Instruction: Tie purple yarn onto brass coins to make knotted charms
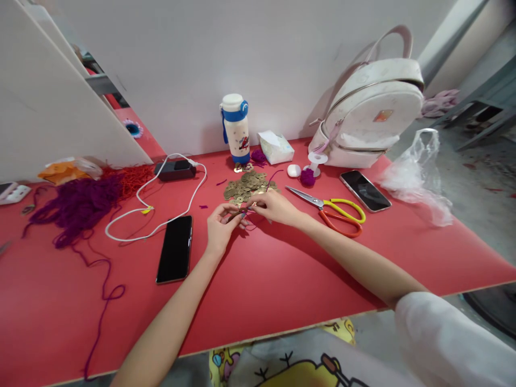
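My left hand [220,230] and my right hand [278,207] meet over the red table, fingertips pinched close together. A strand of purple yarn [276,178] runs out from the right fingers and sticks up, and more of it loops below the fingertips. Both hands pinch this yarn; a small brownish piece, perhaps a coin, sits at the left fingertips but is mostly hidden. Just beyond them lies a pile of brass-coloured coins with holes [248,185]. To the right, scissors with yellow and red handles [322,204] lie slightly apart at the blades.
A black phone [174,250] and white cable [142,200] lie left, beyond them a purple yarn heap [83,204]. Behind stand a bottle [236,129], tissue pack [276,148] and white backpack [368,113]. Right are a spool [317,159], another phone [366,191] and plastic bag [419,180].
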{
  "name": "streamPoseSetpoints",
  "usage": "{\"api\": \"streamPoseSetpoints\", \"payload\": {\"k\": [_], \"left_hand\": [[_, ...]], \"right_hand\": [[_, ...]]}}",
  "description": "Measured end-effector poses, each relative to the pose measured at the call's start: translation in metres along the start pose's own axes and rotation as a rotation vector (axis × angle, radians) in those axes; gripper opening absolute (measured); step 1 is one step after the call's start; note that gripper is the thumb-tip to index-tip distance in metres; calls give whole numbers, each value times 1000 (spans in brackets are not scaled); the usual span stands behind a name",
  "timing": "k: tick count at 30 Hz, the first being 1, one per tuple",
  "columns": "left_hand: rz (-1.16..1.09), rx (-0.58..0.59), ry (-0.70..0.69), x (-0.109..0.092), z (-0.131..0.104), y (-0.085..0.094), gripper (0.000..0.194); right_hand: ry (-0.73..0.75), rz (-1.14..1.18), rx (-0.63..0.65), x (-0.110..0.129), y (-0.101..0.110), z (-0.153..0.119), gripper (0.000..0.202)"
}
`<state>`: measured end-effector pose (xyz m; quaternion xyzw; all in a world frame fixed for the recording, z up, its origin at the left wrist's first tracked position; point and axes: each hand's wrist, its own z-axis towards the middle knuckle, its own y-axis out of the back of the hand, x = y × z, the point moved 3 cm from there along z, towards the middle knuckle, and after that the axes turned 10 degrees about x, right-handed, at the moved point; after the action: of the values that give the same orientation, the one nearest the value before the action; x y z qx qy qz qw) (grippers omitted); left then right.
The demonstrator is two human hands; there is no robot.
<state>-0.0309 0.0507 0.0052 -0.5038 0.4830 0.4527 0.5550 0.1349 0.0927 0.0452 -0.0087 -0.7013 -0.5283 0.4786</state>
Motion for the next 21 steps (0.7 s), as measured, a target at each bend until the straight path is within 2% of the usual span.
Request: {"api": "streamPoseSetpoints", "payload": {"k": [10, 21], "left_hand": [[-5, 2, -6, 1, 0, 0, 28], [-5, 4, -6, 2, 0, 1, 28]], "right_hand": [[-4, -17, 15, 9, 1, -5, 21], [54, -41, -37, 6, -1, -3, 20]]}}
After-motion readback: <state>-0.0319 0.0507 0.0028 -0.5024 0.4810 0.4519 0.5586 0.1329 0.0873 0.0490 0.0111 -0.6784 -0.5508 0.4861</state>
